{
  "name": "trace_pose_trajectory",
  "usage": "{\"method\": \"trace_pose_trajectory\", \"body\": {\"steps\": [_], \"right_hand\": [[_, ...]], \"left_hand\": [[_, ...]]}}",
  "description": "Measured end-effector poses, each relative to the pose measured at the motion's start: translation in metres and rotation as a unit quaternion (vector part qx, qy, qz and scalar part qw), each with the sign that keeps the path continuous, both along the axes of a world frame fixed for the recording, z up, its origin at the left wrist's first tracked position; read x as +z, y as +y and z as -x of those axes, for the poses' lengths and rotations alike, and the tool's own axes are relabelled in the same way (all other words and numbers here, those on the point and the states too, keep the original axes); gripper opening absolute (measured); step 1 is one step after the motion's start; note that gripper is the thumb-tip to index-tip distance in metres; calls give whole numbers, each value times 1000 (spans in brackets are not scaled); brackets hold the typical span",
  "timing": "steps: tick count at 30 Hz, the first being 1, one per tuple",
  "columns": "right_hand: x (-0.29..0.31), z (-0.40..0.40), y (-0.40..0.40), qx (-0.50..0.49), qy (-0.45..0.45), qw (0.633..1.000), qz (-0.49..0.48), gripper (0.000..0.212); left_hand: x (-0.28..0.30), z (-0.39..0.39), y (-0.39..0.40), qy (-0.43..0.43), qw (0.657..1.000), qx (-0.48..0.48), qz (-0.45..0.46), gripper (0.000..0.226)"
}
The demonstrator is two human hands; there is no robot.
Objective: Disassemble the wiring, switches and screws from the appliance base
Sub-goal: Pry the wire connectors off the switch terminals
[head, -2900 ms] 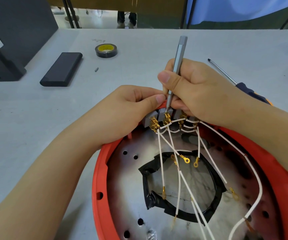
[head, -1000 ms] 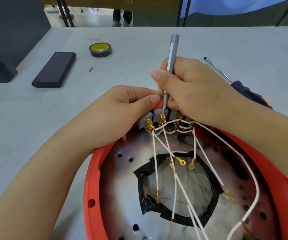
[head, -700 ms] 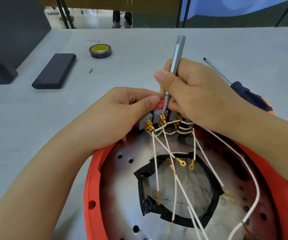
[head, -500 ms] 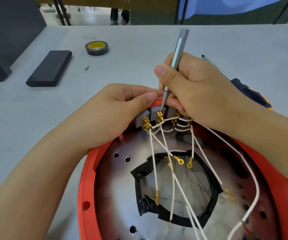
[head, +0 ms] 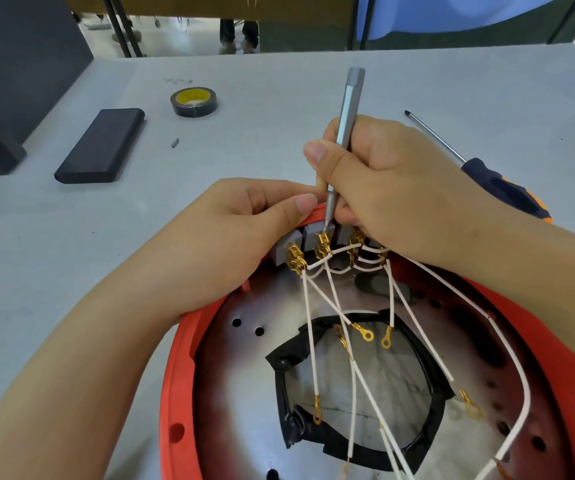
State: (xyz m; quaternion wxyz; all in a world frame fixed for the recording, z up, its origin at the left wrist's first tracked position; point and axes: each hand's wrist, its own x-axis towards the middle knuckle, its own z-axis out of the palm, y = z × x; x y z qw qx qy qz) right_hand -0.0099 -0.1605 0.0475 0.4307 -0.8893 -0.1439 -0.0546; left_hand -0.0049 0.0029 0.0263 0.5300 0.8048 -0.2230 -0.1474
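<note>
Appliance base (head: 178, 382), red rim, lies on bench (head: 279, 98) before me. My left hand (head: 223, 244) curls over far rim beside grey switches (head: 310, 237). My right hand (head: 383, 188) grips slim grey screwdriver (head: 346, 112), tip on gold terminal (head: 322, 242) of middle switch. White wires (head: 417, 327) fan from switches across metal plate (head: 237, 375). Tape roll (head: 193, 102), black case (head: 101, 145), orange-handled screwdriver (head: 500, 185) lie on bench beyond.

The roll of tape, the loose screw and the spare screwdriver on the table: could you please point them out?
roll of tape (head: 193, 102), head view, yellow inner core.
loose screw (head: 174, 142), head view, its middle.
spare screwdriver (head: 497, 183), head view, dark handle.
</note>
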Motion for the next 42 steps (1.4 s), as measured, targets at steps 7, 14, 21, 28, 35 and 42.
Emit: {"method": "trace_pose_trajectory", "body": {"steps": [7, 14, 21, 28, 35, 42], "right_hand": [[-3, 5, -2, -7, 0, 998, -57, 28], [-3, 7, -2, -6, -6, 999, -42, 28], [-3, 5, -1, -9, 8, 999, -37, 29], [1, 0, 0, -9, 33, 999, -40, 33], [0, -1, 1, -6, 24, 999, -38, 32], [-2, 13, -3, 16, -10, 997, -78, 27]], "left_hand": [[-2, -1, -1, 6, 1000, -5, 9, 25], [-3, -1, 0, 14, 1000, -4, 15, 25], [-2, 0, 0, 2, 1000, 0, 6, 26], [-1, 0, 0, 5, 1000, 3, 5, 24], [-1, 2, 0, -2, 1000, 1, 3, 26], [-5, -1, 1, 11, 1000, -15, 12, 25]]}}
